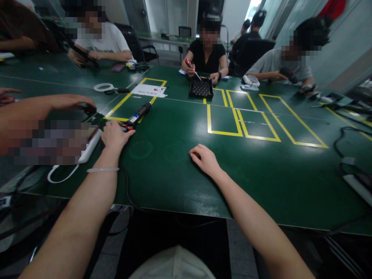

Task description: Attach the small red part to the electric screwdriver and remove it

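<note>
My left hand rests on the green table with its fingers curled over the near end of a black electric screwdriver, by its red part. The screwdriver lies pointing away toward a yellow taped rectangle. My right hand lies palm down on the bare table, fingers curled under; nothing shows in it. A pale bangle sits on my left wrist.
A white power strip and cable lie left of my left hand, beside a neighbour's forearm. Across the table, people work; one holds a red tool over a black tray. Yellow taped boxes mark the middle. Cables lie at right.
</note>
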`<state>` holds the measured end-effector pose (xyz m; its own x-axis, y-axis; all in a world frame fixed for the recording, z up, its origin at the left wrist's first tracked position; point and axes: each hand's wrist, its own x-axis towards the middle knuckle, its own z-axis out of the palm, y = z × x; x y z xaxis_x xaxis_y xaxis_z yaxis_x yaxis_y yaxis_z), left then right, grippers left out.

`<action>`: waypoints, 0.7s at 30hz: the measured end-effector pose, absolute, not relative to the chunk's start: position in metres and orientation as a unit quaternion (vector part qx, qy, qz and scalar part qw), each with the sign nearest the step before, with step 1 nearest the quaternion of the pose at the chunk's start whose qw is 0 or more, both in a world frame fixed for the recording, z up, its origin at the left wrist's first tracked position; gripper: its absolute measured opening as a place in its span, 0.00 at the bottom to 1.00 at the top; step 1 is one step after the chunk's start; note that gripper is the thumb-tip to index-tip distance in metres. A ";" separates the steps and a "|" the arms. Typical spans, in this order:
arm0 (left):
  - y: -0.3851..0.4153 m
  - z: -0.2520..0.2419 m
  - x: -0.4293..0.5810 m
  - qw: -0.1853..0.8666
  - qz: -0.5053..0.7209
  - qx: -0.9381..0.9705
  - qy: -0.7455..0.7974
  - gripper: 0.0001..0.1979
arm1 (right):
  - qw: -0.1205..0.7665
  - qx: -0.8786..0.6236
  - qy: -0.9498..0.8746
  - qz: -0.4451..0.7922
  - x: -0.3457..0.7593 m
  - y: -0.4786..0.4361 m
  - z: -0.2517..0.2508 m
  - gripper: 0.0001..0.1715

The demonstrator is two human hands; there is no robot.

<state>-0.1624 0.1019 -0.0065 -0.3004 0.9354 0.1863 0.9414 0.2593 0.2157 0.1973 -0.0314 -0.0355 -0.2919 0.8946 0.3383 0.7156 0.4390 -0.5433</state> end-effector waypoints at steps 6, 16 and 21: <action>0.104 -0.008 -0.164 0.009 -0.118 -0.602 -0.789 0.34 | 0.303 -0.509 -0.792 0.151 0.197 -0.031 -0.035 0.07; 0.097 -0.006 -0.155 0.066 -0.126 -0.666 -0.733 0.19 | 0.302 -0.509 -0.791 0.155 0.198 -0.031 -0.035 0.07; 0.097 -0.007 -0.156 0.061 -0.132 -0.675 -0.724 0.18 | 0.302 -0.507 -0.792 0.158 0.197 -0.031 -0.034 0.07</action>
